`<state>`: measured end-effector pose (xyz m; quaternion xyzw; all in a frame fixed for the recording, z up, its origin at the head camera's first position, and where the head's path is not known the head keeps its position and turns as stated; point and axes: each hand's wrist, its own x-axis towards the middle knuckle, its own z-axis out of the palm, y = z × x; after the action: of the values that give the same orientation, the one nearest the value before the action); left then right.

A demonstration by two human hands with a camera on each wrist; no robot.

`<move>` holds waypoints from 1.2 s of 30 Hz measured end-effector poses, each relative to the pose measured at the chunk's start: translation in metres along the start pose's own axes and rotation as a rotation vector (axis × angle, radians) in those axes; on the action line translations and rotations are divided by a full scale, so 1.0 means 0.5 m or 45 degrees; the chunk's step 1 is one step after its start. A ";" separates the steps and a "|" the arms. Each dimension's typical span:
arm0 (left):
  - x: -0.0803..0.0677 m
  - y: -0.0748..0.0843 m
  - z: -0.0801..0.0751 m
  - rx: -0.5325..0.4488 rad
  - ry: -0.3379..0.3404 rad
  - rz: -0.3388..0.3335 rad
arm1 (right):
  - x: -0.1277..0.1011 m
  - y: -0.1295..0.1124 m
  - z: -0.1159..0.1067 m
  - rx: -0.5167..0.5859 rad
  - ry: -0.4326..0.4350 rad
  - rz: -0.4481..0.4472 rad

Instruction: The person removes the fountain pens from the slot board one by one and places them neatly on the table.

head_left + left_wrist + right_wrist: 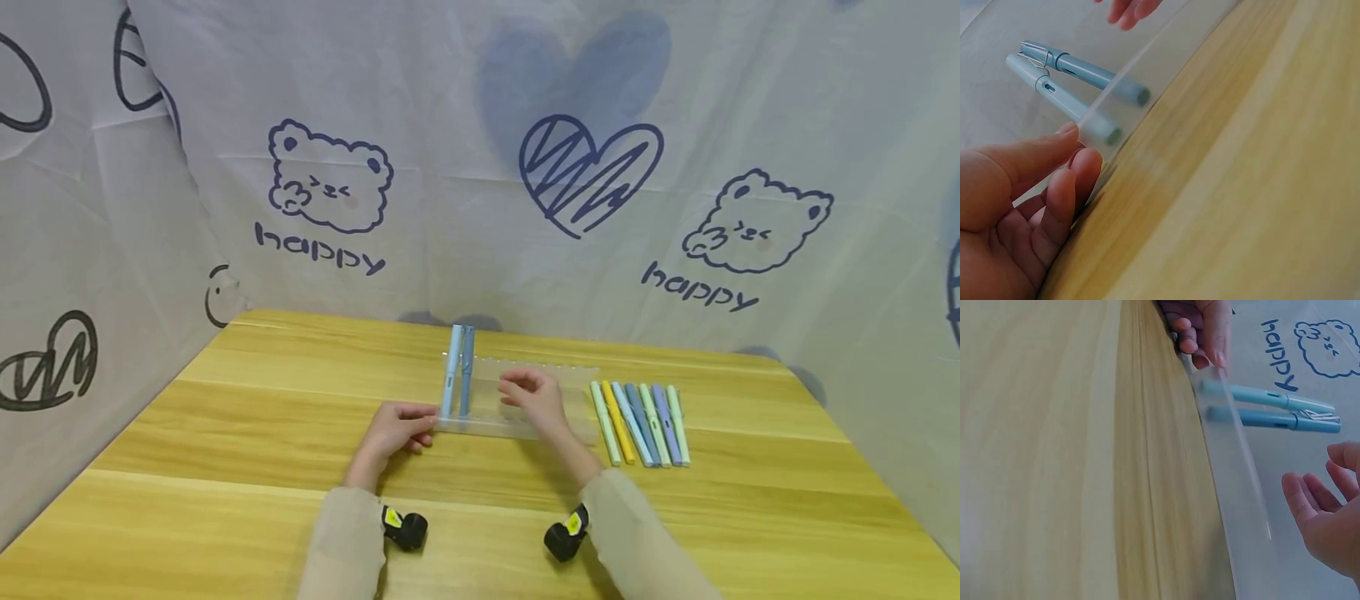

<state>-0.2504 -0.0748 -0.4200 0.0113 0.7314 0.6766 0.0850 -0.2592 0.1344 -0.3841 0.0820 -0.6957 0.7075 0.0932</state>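
A clear plastic pen rack (491, 429) with a notched back edge stands on the table. Two capped pens lean side by side at its left end: a light blue pen (450, 375) and a darker blue pen (467, 375). With thumb and fingers, my left hand (392, 435) pinches the rack's front left corner; the left wrist view shows the thumb (1054, 147) on the front lip. My right hand (538, 400) hovers over the middle of the rack, fingers loosely bent and nothing between them. In the right wrist view it is to the right of the front lip (1247, 469).
Right of the rack lies a row of several pens, among them a yellow pen (618, 423), a purple pen (666, 425) and a pale green pen (678, 425). Behind the wooden table (225, 433) hangs a white cloth (450, 250) with bear and heart drawings.
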 end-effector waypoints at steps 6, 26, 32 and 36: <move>-0.001 0.002 0.001 0.002 0.001 0.001 | 0.009 0.011 0.019 -0.035 -0.081 -0.029; -0.001 0.003 -0.001 0.014 -0.002 0.022 | 0.023 0.019 0.065 -0.121 -0.285 -0.079; -0.001 0.003 0.000 0.023 0.001 0.021 | 0.022 0.019 0.070 -0.179 -0.278 -0.114; -0.001 0.003 0.000 0.019 0.002 0.022 | 0.022 0.023 0.070 -0.218 -0.259 -0.149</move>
<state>-0.2498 -0.0746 -0.4186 0.0176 0.7363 0.6719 0.0783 -0.2730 0.0993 -0.3918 0.1854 -0.7534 0.6269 0.0702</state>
